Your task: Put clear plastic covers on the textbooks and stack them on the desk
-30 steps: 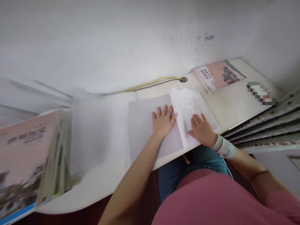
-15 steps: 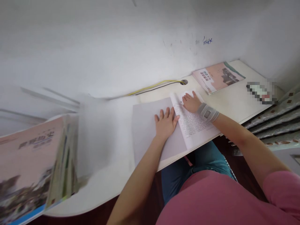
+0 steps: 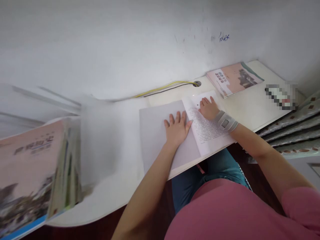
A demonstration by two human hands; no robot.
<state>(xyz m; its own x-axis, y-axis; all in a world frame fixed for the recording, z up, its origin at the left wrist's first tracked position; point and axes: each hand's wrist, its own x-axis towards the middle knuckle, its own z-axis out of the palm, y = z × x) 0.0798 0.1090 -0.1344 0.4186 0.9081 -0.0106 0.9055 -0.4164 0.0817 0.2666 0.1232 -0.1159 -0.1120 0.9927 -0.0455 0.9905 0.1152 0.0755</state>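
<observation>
An open book [image 3: 160, 133] lies on the white desk in front of me, its left side plain grey and its right page printed with text. Flat on the grey side rests my left hand [image 3: 176, 128], fingers spread, the thumb reaching toward the fold. My right hand [image 3: 209, 108] lies on the upper part of the printed page, fingers stretched out and palm down. A grey band [image 3: 226, 121] wraps my right wrist. Neither hand holds anything.
A closed pink-covered book [image 3: 235, 79] lies at the back right, with a pixelated object [image 3: 281, 96] beyond it. Yellow and black cables [image 3: 162, 87] run along the wall into a desk hole. At left stands a stack of books [image 3: 32, 173]. Patterned curtain folds [image 3: 295, 126] hang right.
My right hand has slid a little to the right across the page, and the right page now lies flatter. My left hand stays on the grey side.
</observation>
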